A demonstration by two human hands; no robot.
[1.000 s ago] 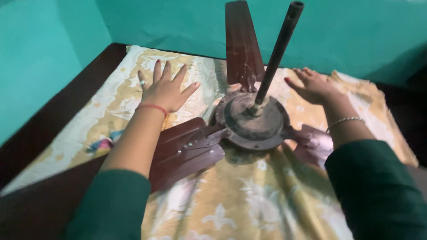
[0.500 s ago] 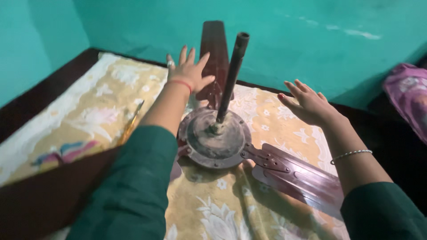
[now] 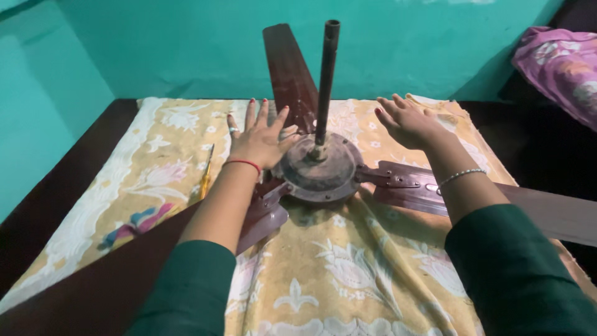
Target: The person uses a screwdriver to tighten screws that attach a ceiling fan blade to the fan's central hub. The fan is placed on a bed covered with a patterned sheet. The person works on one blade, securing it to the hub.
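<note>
A dark brown three-bladed ceiling fan [image 3: 317, 171] is lying upside down near the middle of a yellow floral bedspread [image 3: 348, 274], its round dusty metal motor housing [image 3: 320, 167] facing up and its dark metal downrod [image 3: 326, 81] standing upright from the hub. The whole fan is turning on the cloth: half a second ago one long wooden blade [image 3: 497, 202] was pointing toward the near right corner of the bed, and now it is reaching out over the right edge, while another blade [image 3: 287, 74] is pointing at the far edge and the teal wall [image 3: 155, 50]. Judging by this, the person is rotating the fan to bring a different blade or bracket within reach.

The left hand [image 3: 258, 140] is resting flat with fingers spread apart, palm against the left rim of the motor housing, gripping nothing. The right hand [image 3: 407, 121] is also open, fingers splayed and held just above the cloth to the right of the downrod; whether it is touching the far blade or the cloth is unclear. A slim yellow-handled screwdriver [image 3: 206, 171] is lying on the bedspread toward the left edge, well apart from both hands. A pink patterned bundle of cloth [image 3: 556, 68] is sitting beyond the far right corner.
</note>
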